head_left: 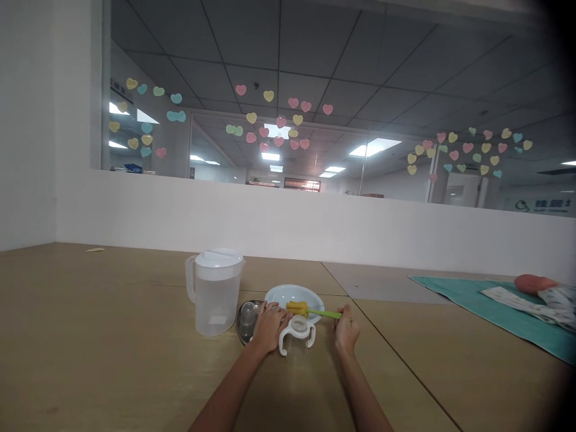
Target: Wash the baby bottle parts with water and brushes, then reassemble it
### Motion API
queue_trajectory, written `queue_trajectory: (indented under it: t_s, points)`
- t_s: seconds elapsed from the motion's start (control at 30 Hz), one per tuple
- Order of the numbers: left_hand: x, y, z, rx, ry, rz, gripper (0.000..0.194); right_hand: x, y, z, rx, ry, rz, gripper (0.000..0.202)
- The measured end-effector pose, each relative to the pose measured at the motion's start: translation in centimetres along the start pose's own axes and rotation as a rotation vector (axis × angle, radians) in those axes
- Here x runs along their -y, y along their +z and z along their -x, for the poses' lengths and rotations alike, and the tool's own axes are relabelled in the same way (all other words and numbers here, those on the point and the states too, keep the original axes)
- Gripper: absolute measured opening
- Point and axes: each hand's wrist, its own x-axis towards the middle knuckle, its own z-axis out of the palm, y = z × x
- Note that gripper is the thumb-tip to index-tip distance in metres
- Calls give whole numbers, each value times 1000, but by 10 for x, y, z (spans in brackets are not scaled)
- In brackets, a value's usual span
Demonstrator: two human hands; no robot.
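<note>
1. Brush [315, 311], one, green-handled, is holding its one yellow head over or near one white bowl [275, 294] on the surface [135, 372].
2. Two hands are working apart: the right hand [345, 330] is clamping the handle; the left hand [270, 329] is reaching beside one bottle [299, 333], grip impossible to tell.
3. That bottle's two white handles are curving outward.
4. One metal dish [240, 337] is carrying one clear cup [247, 318] beside one pitcher [218, 303].

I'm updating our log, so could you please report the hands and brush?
Right hand gripping green-handled brush. Left hand beside handled bottle, grip unclear. Yellow brush head seen against white bowl. Possible obstruction: bottle, standing between hands.
</note>
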Motion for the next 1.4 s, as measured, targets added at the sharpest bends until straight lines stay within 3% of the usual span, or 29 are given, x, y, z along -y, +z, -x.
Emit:
queue_trajectory:
  t_s: [0.2, 0.43, 0.6, 0.7, 0.8, 0.9, 1.0, 1.1, 1.2, 1.4]
  points:
    - [2, -3, 1, -160, -13, 166, 24, -1, -1, -2, -49, 49, -79, 44]
    - [12, 2, 3, -378, -181, 365, 7, 11, 0, 0, 88, 107, -214, 44]
    - [15, 5, 3, -465, -214, 535, 16, 18, 3, 6, 255, 128, -248, 46]
    - [15, 5, 4, -468, -191, 584, 23, 19, 3, 6, 224, 100, -268, 46]
    - [13, 5, 6, -446, -147, 545, 21, 18, 2, 6, 170, 95, -277, 47]
    - [11, 2, 7, -458, -137, 462, 18, 15, 3, 7, 224, 111, -235, 47]
    - [11, -5, 7, -518, -181, 354, 18, 13, 3, 7, 264, 126, -204, 47]
    - [15, -15, 8, -583, -250, 242, 16, 12, 1, 2, 182, 133, -218, 45]
    - [23, -24, 9, -508, -328, 90, 13, 10, -4, -4, 96, 126, -221, 43]
    - [32, -27, 12, -189, -515, -181, 22, 8, -5, -5, -14, 65, -169, 42]
